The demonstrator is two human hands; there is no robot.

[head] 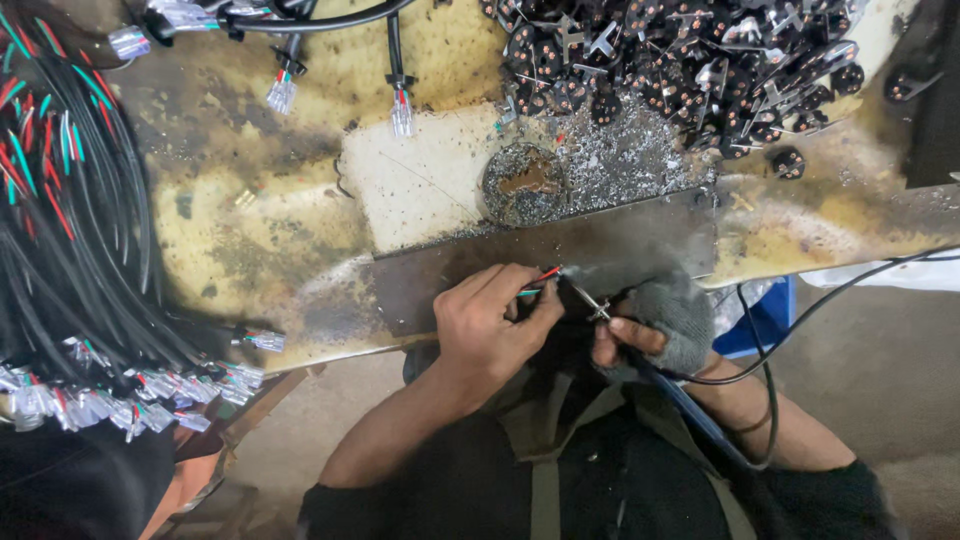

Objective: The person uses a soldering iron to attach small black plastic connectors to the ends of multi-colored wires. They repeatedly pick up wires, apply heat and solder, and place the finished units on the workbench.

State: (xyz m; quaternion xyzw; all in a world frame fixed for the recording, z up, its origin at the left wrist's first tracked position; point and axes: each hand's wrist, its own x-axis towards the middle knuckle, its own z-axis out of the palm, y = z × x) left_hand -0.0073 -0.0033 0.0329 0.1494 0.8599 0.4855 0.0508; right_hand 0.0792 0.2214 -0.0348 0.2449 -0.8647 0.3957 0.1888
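The left hand [490, 325] pinches thin red and green wires [540, 277] in its fingers, steadying their ends over the desk [300, 230]. The right hand [655, 325], half gloved, grips a soldering iron [590, 303], its tip meeting the wire ends.

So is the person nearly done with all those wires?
Hard to say. Done, it seems: a heap of black round parts sits at the top of the bench. In hand: the left hand pinches thin coloured wires, and the right hand, in a grey glove, holds a soldering iron to them. Left: a big bundle of cables with clear plugs lies at the left.
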